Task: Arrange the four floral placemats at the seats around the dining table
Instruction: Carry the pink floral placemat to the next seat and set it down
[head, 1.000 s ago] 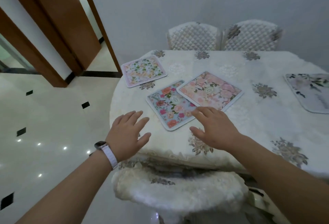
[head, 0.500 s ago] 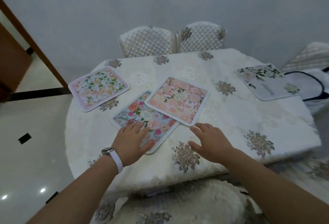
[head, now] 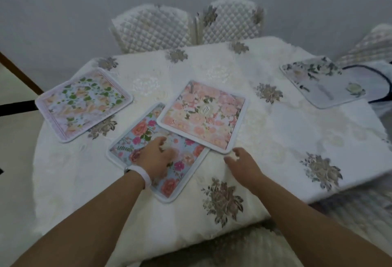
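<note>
Four floral placemats lie on the white tablecloth (head: 275, 139). A pink one with green leaves (head: 83, 102) sits at the far left. A blue one with red and orange roses (head: 146, 139) lies near the middle, its far corner under a pale pink rose mat (head: 203, 116). A grey-white mat (head: 322, 82) rests at the far right edge. My left hand (head: 157, 156) lies flat on the blue mat, fingers spread. My right hand (head: 244, 165) hovers over the cloth just below the pink rose mat's near corner, fingers apart and holding nothing.
Two quilted white chairs (head: 154, 29) (head: 231, 23) stand at the table's far side, a third (head: 373, 46) at the right. A white cloth with dark trim (head: 379, 82) lies past the grey mat. A fluffy seat cushion (head: 244, 249) is below me.
The view swung right and closer over the table. My left hand went forward onto the blue mat; my right hand reached up toward the pink rose mat's corner.
</note>
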